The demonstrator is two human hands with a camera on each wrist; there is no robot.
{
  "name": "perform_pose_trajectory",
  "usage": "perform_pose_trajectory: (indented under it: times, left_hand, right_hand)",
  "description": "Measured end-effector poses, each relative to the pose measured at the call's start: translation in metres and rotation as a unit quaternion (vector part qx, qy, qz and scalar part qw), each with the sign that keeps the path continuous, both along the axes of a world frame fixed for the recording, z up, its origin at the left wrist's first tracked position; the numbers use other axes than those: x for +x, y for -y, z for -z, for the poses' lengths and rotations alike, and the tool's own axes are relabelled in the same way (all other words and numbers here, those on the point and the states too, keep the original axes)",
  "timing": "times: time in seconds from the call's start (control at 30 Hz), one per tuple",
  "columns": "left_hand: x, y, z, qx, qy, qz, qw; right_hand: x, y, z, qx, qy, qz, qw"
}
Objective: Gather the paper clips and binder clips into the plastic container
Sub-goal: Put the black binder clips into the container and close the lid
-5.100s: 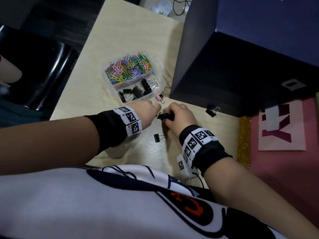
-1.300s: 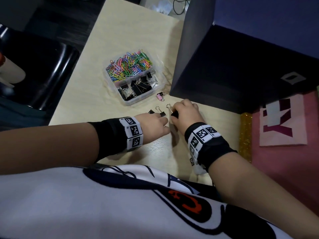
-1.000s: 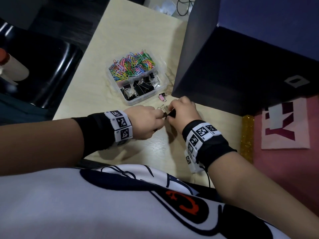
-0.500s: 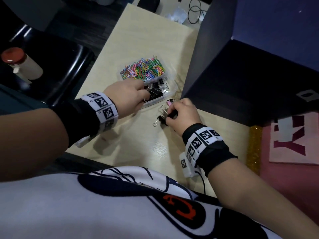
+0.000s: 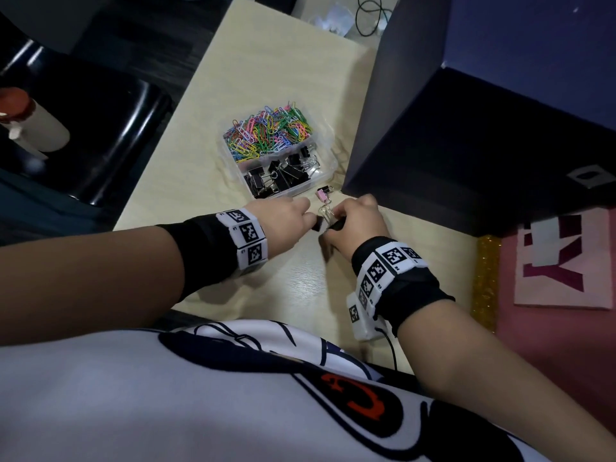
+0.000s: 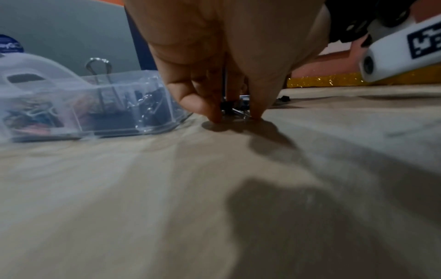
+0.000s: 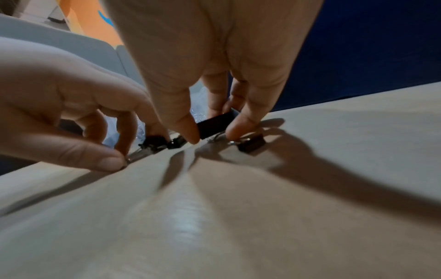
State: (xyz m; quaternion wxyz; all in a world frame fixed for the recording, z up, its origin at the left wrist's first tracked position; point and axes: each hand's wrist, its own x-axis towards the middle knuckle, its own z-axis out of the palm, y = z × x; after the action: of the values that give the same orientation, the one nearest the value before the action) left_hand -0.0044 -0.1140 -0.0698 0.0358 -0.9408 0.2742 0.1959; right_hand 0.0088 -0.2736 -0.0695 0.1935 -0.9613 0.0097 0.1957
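- Right wrist view: your right hand (image 7: 214, 79) pinches a black binder clip (image 7: 216, 123) just above the table (image 7: 238, 207).
- Your left hand (image 7: 71, 105) pinches a smaller clip (image 7: 155, 143) on the table.
- Plastic container (image 5: 325, 176) sits just beyond both hands.

Left hand (image 6: 229, 56) fingertips (image 6: 214, 115) pinch clip (image 6: 235, 110) beside plastic container (image 6: 152, 105)

Blk wristbands (image 5: 200, 248), b/w tag markers.

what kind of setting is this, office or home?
Probably an office or craft desk, though not certain: a light wood table, a plastic container of paper clips and binder clips, and cables at the far edge.
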Motion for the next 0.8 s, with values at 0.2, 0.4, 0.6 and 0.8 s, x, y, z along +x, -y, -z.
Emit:
perform_pose_trajectory:
  times: [0.2,0.4,0.6,0.8]
  left_hand:
    - [0.0,0.004,-0.007,0.012,-0.022,0.0,1.0]
    - [-0.002,-0.019,-0.017,-0.072,-0.015,-0.029,0.997]
    - [0.018,-0.052,-0.034,-0.225,0.111,-0.138,0.958]
    - [0.019,-0.047,-0.036,-0.209,0.149,-0.162,0.953]
  right_hand:
    - [-0.001,0.002,-0.007,0.04,0.038,-0.007,0.998]
    - [0.003,-0.015,-0.024,0.121,0.089,-0.032,0.988]
    - [0.01,-0.036,-0.036,0.22,0.193,-0.046,0.955]
    - [0.013,-0.025,-0.028,0.15,0.143,-0.053,0.977]
